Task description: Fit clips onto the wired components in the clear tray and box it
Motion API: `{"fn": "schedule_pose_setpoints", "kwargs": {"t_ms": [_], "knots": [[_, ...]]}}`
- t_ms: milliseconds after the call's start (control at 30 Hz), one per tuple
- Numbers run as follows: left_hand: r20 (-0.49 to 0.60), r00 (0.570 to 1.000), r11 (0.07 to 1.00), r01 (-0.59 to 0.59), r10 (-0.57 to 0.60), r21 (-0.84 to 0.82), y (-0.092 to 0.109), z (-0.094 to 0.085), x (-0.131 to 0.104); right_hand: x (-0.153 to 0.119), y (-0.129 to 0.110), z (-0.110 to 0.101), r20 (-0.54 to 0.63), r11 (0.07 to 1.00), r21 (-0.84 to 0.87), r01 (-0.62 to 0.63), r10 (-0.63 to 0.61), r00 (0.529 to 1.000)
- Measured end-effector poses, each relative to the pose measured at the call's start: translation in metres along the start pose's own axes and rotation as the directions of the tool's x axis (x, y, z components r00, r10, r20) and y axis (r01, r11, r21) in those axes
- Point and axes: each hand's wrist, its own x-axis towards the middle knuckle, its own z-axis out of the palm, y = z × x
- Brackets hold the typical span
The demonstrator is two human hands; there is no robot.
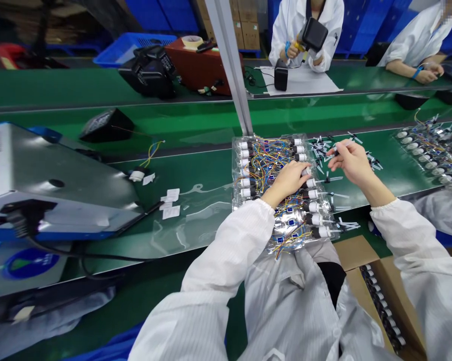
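Note:
A clear plastic tray (pixel 236 173) holds two columns of white-capped black cylindrical parts (pixel 297 150), with coloured wires tangled between them. My left hand (pixel 290 179) lies over the tray, its fingers closed around one white cylinder (pixel 306 171) in the right column. Over the pile of small black pieces with white strips (pixel 319 150), my right hand (pixel 349 159) is closed in a pinch. A small dark piece shows at its fingertips, partly hidden. More white strips (pixel 341 194) stick out from the lower right cylinders.
At the left stands a grey-and-blue machine (pixel 79 185) with a black cable. White labels (pixel 171 203) and a loose wired part (pixel 138 174) lie nearby. A metal post (pixel 231 65) rises behind the tray. An open carton (pixel 356 250) sits below right; another filled tray (pixel 429 153) lies farther right. Co-workers sit opposite.

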Motion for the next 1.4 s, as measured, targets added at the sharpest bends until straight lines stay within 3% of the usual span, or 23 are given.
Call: {"fn": "schedule_pose_setpoints", "kwargs": {"t_ms": [400, 667, 767, 933, 1233, 1400], "knots": [[0.0, 1.0, 1.0, 0.004, -0.004, -0.014, 0.002, -0.002, 0.0, 0.013, 0.01, 0.016, 0.163, 0.989, 0.132, -0.066, 0.044, 0.986], [0.021, 0.999, 1.0, 0.028, -0.028, 0.012, -0.001, 0.0, 0.001, 0.01, 0.023, 0.021, 0.151, 0.987, 0.117, -0.108, 0.089, 0.984], [0.017, 1.0, 1.0, 0.025, -0.025, -0.008, 0.0, 0.0, 0.001, -0.006, 0.038, 0.023, 0.097, 0.997, 0.062, -0.037, 0.031, 0.995], [0.013, 0.999, 0.999, 0.038, -0.038, -0.015, 0.001, 0.0, 0.001, -0.021, 0.06, 0.025, -0.013, 0.982, -0.166, 0.094, -0.098, 0.995], [0.009, 0.998, 0.997, 0.062, -0.061, -0.048, 0.001, 0.0, 0.001, -0.018, 0.081, 0.035, -0.036, 0.989, -0.094, 0.116, -0.12, 0.992], [0.003, 0.997, 0.995, 0.082, -0.082, -0.057, 0.001, 0.001, 0.002, -0.017, 0.086, 0.038, -0.06, 0.996, -0.052, 0.068, -0.071, 0.996]]}}
